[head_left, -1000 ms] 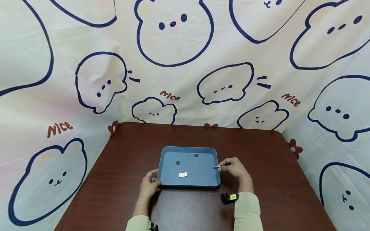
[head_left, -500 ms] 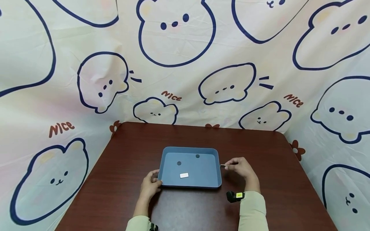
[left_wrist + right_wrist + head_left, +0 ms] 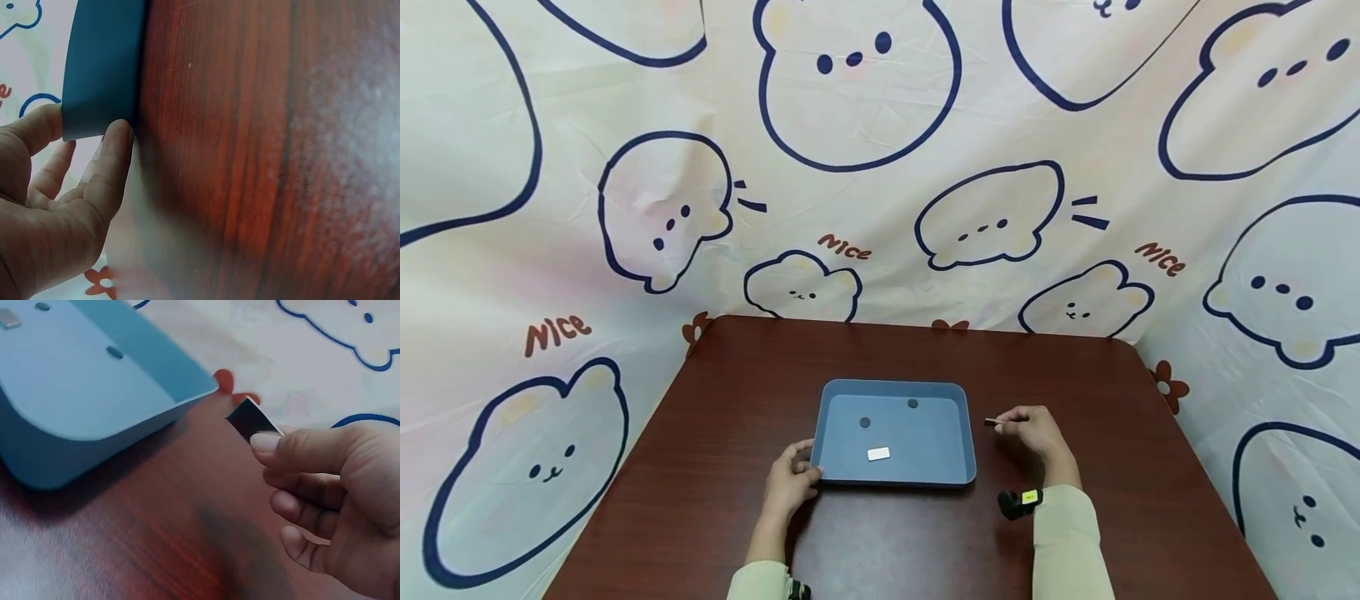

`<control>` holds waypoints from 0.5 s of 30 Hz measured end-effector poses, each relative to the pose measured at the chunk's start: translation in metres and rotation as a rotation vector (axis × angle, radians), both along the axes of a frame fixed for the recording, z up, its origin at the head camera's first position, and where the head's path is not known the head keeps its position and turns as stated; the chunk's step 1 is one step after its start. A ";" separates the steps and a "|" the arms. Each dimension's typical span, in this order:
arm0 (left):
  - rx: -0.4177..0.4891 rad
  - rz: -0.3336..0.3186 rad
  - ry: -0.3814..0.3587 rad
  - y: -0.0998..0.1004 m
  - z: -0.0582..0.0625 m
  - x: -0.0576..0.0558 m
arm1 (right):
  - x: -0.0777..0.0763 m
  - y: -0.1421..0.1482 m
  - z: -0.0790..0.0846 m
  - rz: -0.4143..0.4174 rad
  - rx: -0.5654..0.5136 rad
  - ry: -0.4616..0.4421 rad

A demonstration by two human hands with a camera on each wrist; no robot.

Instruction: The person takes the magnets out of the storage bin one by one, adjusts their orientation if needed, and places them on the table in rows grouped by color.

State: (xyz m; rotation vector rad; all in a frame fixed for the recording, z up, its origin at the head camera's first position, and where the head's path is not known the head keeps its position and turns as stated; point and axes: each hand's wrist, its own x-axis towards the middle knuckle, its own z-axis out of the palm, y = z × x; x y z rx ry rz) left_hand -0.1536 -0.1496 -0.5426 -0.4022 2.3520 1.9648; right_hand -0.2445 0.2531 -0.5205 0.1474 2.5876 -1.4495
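A blue rectangular tray (image 3: 925,454) lies on the table. My left hand (image 3: 790,479) holds its near left corner; in the left wrist view the thumb meets one edge of the tray wall (image 3: 103,69) and a finger the other. Off the tray's right side, my right hand (image 3: 1036,432) pinches a small flat rectangular piece (image 3: 247,419) between thumb and fingers, dark on the face shown, with a pale edge. Inside the tray lie a small white rectangular piece (image 3: 878,454) and two small dark discs, one disc (image 3: 865,422) left of centre, the other disc (image 3: 913,403) further back.
The brown wooden table (image 3: 760,367) extends around the tray on all sides. A pale cloth backdrop (image 3: 880,208) with blue bear outlines hangs behind and beside it. A black wrist camera (image 3: 1018,503) sits at the right cuff.
My right hand has moved right with the small piece, from over the tray's right rim to beyond it. The left hand stays at the tray corner.
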 end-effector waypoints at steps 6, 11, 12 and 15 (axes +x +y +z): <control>0.001 -0.001 -0.012 0.001 0.001 0.000 | -0.007 0.001 -0.005 0.010 0.035 -0.039; -0.001 -0.003 -0.016 0.000 0.003 0.001 | -0.013 0.001 -0.009 0.030 0.046 -0.076; 0.000 -0.004 -0.014 0.000 0.003 0.001 | -0.014 0.000 -0.010 0.030 0.045 -0.082; 0.003 0.000 -0.014 -0.001 0.003 0.001 | -0.017 -0.001 -0.011 0.029 0.049 -0.099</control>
